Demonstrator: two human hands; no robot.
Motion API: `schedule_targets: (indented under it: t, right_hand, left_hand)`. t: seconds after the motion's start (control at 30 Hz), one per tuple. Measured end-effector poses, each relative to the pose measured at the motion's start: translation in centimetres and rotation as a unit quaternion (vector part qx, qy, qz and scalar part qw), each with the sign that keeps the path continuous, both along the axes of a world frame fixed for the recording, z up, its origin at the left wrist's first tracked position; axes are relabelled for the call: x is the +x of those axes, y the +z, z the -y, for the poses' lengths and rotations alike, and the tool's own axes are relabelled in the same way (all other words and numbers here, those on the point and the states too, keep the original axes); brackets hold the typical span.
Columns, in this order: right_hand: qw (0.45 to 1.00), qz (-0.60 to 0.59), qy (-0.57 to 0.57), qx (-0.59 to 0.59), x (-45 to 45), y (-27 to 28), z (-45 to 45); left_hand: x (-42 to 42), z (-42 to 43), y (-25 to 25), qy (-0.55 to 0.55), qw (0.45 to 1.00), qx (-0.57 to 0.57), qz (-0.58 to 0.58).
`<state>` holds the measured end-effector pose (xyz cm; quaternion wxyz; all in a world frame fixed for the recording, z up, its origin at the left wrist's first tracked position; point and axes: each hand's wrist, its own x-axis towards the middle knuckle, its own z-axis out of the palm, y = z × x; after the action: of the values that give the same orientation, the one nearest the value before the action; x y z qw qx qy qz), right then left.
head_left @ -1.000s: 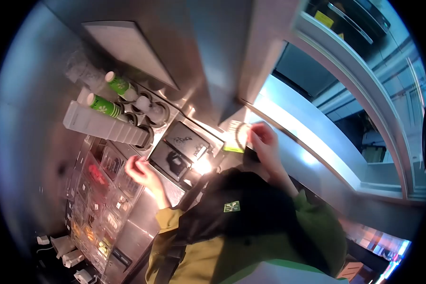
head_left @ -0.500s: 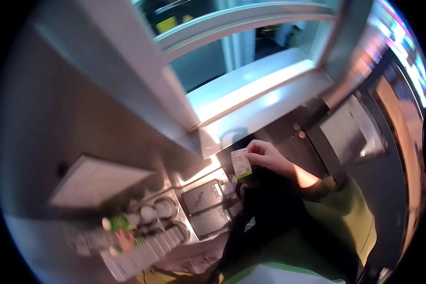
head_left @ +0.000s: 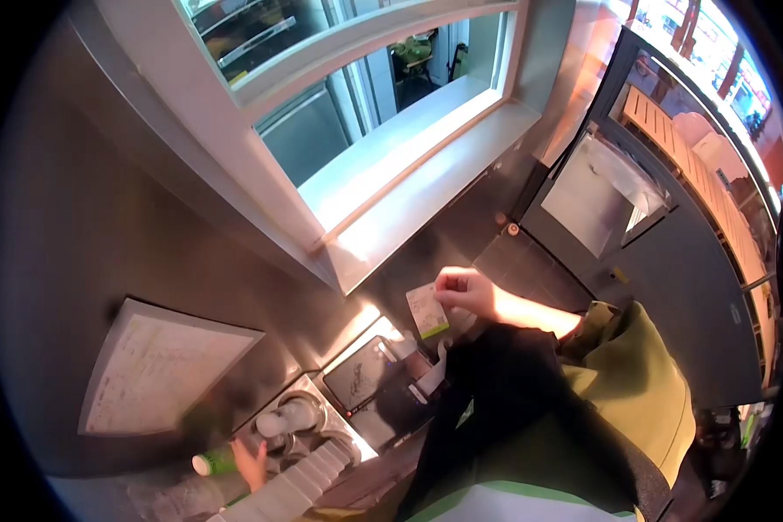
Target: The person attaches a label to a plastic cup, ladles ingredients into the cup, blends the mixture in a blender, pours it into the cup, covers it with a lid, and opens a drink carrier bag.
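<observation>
My right hand (head_left: 468,294) pinches a small printed slip (head_left: 426,311) with a green lower edge, thumb and fingers closed on its upper right side. It is held above the counter, below the window ledge. At lower left, my left hand (head_left: 250,465) has its fingers at a green cup (head_left: 216,462) with a white end, tilted on its side; the grip looks closed but is partly hidden. Beside that hand are clear stacked cups (head_left: 289,418) in round metal holders and a long pale ribbed stack (head_left: 300,483).
A dark flat device (head_left: 361,376) with two panels lies between my hands. A pass-through window with a pale ledge (head_left: 426,196) is ahead. A paper sheet (head_left: 170,370) hangs on the left wall. A dark cabinet (head_left: 679,287) stands to the right.
The view has turned, shifting the window up and left. My right hand still holds the slip, now a little farther left in view. My left hand and the green cup appear lower.
</observation>
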<state>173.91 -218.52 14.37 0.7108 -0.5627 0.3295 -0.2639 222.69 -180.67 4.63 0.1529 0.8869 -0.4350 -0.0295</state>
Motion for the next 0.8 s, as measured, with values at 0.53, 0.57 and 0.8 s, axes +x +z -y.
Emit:
schedule_targets:
  t: [0.53,0.57,0.8]
  right_hand:
    - [1.0,-0.005,-0.007,0.01,1.1,-0.3,-2.0]
    - [1.0,-0.019,-0.009,0.018,1.6,0.1,-2.4]
    - [0.998,-0.048,0.021,0.02,2.5,-0.7,-2.8]
  left_hand:
    - [-2.0,2.5,-0.9,0.204,0.957,-0.014,0.205]
    - [-2.0,1.6,-0.8,0.196,0.958,-0.001,0.209]
    - [-0.5,3.2,5.0,0.41,0.906,0.037,0.104]
